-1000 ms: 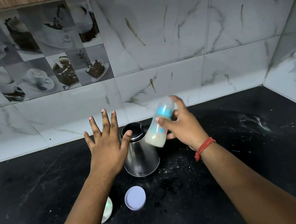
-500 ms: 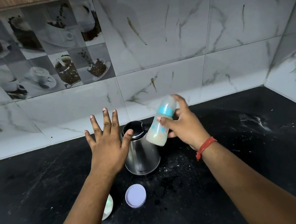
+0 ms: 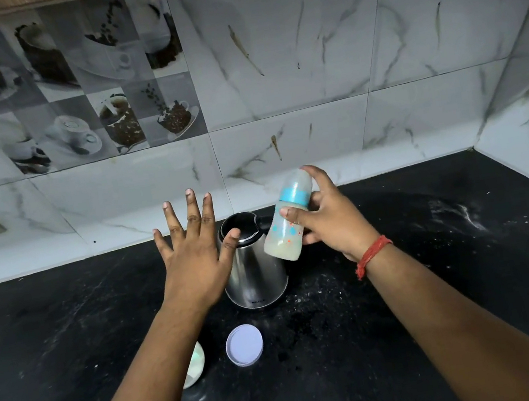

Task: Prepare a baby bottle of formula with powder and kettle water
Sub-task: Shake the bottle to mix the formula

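Baby bottle (image 3: 289, 220): capped, tilting, milky; right hand (image 3: 332, 220) is gripping it, probably for shaking.
Left hand (image 3: 195, 256): fingers spreading, holding nothing, beside kettle (image 3: 253, 271).
Desk (image 3: 407, 281): is carrying a lid (image 3: 244, 345), set aside.

Light: dim, even, cool | Glare: soft sheen on glossy marble-pattern wall tiles (image 3: 285, 58) | Focus: sharp centrally | Edges: wide-angle bowing, darker corners

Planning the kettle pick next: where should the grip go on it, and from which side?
Judging from this view, the kettle stands upright with its black handle stub at the back right, behind the baby bottle held by the right hand. Grip the handle, coming from the right rear. The smooth steel body tapers and may be hot. The open left hand crowds the left side.
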The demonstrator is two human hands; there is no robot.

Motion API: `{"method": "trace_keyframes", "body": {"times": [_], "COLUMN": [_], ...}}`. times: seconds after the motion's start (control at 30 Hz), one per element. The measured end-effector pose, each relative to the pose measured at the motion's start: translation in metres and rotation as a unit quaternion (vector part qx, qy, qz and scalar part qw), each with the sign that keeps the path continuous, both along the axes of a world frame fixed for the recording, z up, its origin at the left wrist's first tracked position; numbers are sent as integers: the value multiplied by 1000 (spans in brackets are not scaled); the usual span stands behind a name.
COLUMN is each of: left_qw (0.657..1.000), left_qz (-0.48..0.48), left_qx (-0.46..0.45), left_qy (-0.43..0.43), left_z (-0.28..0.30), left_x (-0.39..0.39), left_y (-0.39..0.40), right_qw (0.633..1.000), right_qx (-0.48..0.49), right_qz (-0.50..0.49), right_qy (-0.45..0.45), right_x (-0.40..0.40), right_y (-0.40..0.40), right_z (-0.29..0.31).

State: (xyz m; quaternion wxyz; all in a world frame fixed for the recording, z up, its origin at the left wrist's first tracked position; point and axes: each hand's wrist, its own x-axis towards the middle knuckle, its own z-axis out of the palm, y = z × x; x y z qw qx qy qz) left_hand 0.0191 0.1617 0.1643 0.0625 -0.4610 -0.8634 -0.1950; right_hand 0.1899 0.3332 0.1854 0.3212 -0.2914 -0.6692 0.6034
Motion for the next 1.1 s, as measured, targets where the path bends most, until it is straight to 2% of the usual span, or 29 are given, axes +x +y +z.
{"method": "trace_keyframes", "body": {"times": [0.13,0.23,0.27,0.37,0.4,0.5,0.53,0.63,0.73,0.77,0.87,0.97,1.0,1.1], "left_qw": [1000,1000,1000,1000,1000,1000,1000,1000,1000,1000,1000,1000,1000,1000], "left_qz": [2,0,2,4,4,3,4,5,1,2,7,3,4,9], "left_qx": [5,-6,-6,-4,-6,-5,-3,-1,0,1,-2,-2,0,3], "left_qy": [-5,1,-2,-6,-3,-2,-5,-10,-5,-8,-14,-6,-9,-13], "left_z": [-2,-3,-3,-4,-5,-5,-5,-5,-6,-6,-7,-8,-8,-7], "left_x": [0,1,1,1,1,1,0,0,0,-1,-2,-2,-3,-5], "left_y": [-1,-1,-1,-1,-1,0,1,1,-1,0,0,-1,-1,1], "right_qw": [988,1000,1000,980,975,997,997,983,1000,1000,986,999,999,977], "right_qx": [-24,-9,-9,-28,-30,-16,-18,-45,-14,-11,-40,6,10,-14], "right_qz": [-120,-11,-7,-154,-173,-50,-44,-124,-13,-13,-116,-32,-37,-158], "right_qy": [94,15,10,123,137,56,59,130,25,23,115,38,38,143], "right_x": [2,3,4,5,4,-2,-3,0,-1,-1,1,-3,-3,-1], "right_y": [3,-1,-1,6,8,3,2,5,2,1,3,0,-2,2], "right_z": [-4,-6,-6,-4,-4,-4,-4,0,0,-2,0,-3,-5,-3]}}
